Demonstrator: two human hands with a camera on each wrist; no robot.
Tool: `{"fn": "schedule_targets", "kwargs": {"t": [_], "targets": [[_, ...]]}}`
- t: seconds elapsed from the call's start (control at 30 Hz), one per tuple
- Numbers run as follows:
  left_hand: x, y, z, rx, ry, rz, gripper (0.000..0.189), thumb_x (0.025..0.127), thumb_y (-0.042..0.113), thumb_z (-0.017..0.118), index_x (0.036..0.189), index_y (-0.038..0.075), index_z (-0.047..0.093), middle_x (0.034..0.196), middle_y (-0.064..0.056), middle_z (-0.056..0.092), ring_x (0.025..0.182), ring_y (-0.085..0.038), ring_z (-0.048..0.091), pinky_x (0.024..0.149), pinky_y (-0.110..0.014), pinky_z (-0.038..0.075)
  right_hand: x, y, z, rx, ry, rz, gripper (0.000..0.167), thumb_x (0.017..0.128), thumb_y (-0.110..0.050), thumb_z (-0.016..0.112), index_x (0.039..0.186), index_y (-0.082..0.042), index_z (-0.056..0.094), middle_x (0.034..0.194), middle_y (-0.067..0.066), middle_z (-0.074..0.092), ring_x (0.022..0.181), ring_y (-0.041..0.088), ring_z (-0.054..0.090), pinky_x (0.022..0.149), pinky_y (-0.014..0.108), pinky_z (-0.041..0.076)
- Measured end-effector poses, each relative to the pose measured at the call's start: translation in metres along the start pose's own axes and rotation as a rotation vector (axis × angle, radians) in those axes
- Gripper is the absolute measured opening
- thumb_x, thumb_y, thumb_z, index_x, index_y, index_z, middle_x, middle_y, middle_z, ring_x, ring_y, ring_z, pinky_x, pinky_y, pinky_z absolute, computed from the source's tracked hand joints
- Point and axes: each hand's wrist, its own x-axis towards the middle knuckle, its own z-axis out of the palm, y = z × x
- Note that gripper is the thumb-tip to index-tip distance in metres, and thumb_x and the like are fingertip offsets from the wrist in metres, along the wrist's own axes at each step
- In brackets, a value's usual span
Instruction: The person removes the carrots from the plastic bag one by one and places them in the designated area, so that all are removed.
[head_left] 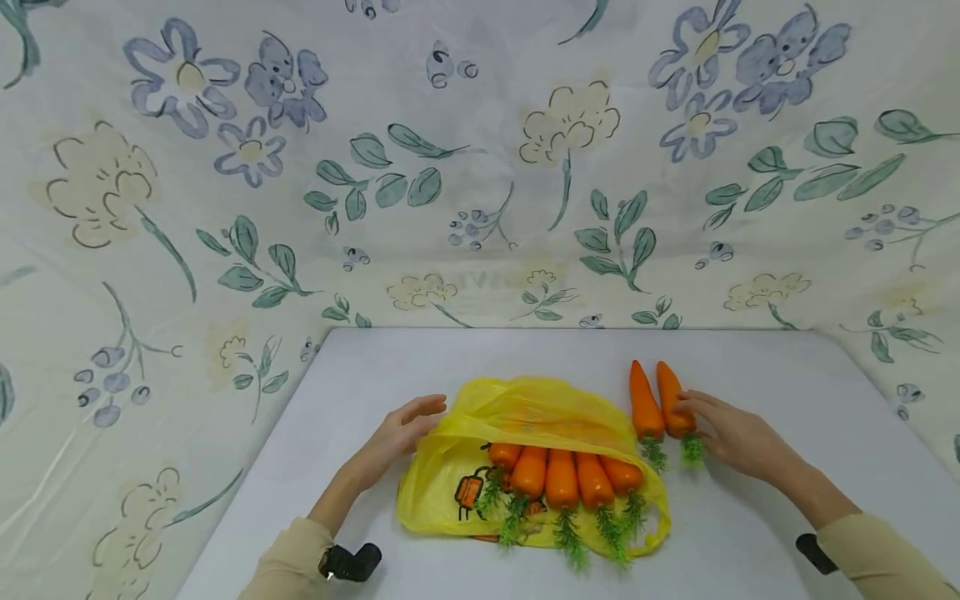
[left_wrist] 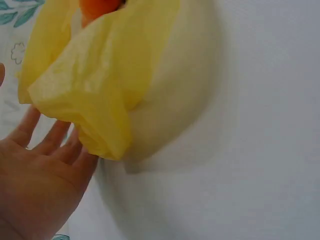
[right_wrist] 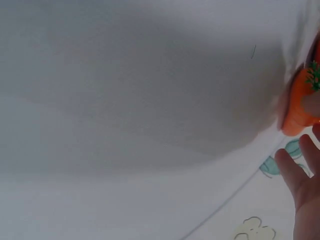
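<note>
A yellow plastic bag (head_left: 525, 400) lies on the white table with its mouth toward me. Several orange carrots (head_left: 562, 479) with green tops stick out of it. At its left side is my left hand (head_left: 401, 433); in the left wrist view its extended fingers (left_wrist: 55, 137) reach behind the bag's edge (left_wrist: 95, 95). Two more carrots lie right of the bag, side by side. My right hand (head_left: 738, 433) touches the right-hand carrot (head_left: 670, 387) with its fingertips; the left one (head_left: 643, 400) lies untouched. In the right wrist view, the thumb overlaps a carrot (right_wrist: 297, 107) and other fingers are spread.
The white table (head_left: 360, 358) has a straight back edge. Behind and beside it hangs a floral cloth (head_left: 480, 167). Orange cartoon prints (head_left: 468, 492) mark the bag. A black device (head_left: 351, 562) is strapped on the left wrist, another (head_left: 815, 553) on the right.
</note>
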Motion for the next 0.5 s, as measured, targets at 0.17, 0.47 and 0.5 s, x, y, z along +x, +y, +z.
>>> {"fn": "schedule_targets", "kwargs": {"t": [0.17,0.47,0.5], "targets": [[0.017,0.016,0.003,0.141,0.007,-0.023,0.065,0.098,0.048,0.054,0.151,0.014,0.04,0.149,-0.019,0.045,0.132,-0.041,0.047,0.101,-0.057,0.045,-0.007,0.001,-0.004,0.022,0.006,0.016,0.052,0.083,0.007,0.068,0.132,-0.007,0.059,0.142,0.021,0.052,0.117,0.043,0.058,0.082,0.05,0.056],[0.032,0.026,0.016,0.277,0.075,-0.012,0.054,0.095,0.037,0.062,0.141,0.011,0.053,0.132,-0.018,0.059,0.117,-0.034,0.057,0.097,-0.051,0.049,-0.013,-0.001,-0.006,-0.018,0.067,0.0,0.05,0.082,0.007,0.068,0.131,-0.002,0.059,0.138,0.022,0.056,0.112,0.042,0.061,0.075,0.046,0.057],[0.032,0.026,0.016,0.278,0.098,-0.01,0.05,0.096,0.035,0.062,0.139,0.01,0.056,0.129,-0.017,0.061,0.113,-0.032,0.059,0.095,-0.049,0.051,-0.014,-0.001,-0.007,-0.02,0.072,-0.002,0.05,0.083,0.007,0.068,0.131,-0.002,0.059,0.138,0.022,0.056,0.111,0.041,0.062,0.075,0.045,0.057]]}}
